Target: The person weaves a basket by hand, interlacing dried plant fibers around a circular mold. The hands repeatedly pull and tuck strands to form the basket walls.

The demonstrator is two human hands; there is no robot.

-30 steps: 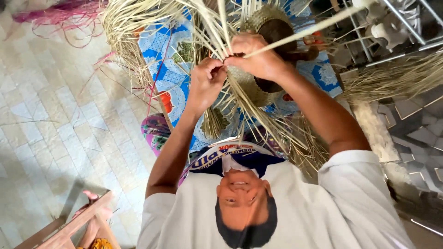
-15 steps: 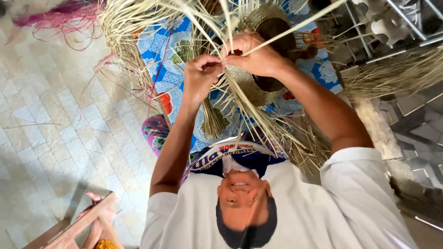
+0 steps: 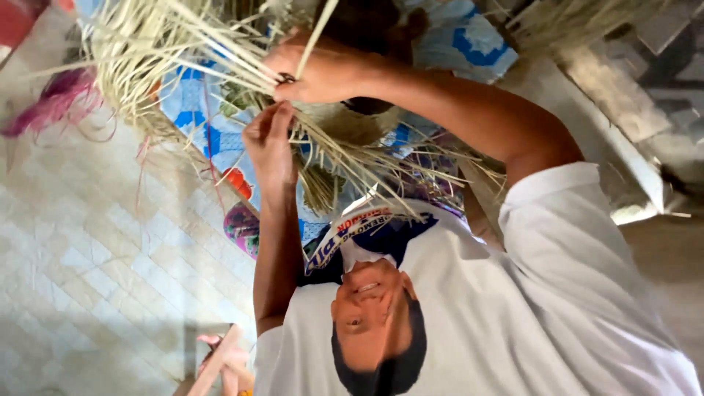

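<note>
Nearest to the camera is the white shirt (image 3: pixel 513 323) with a printed picture on its front. Two bare arms reach up from it. The left hand (image 3: pixel 270 141) has its fingers (image 3: pixel 282 114) pinched shut on a few thin, pale dry straw strips (image 3: pixel 345 158). Just above it, the right hand (image 3: pixel 315 73) is curled tight around a bunch of the same strips, and one long strip pokes up past its knuckles. The two hands are almost touching. Right behind them sits a round woven straw basket (image 3: pixel 352 121), half made, with loose ends fanning out all around. Under the basket lies a blue patterned cloth (image 3: pixel 198 110). Farther off is the pale tiled floor (image 3: pixel 81 249), with a pink bundle of strands (image 3: pixel 51 110) on it.
</note>
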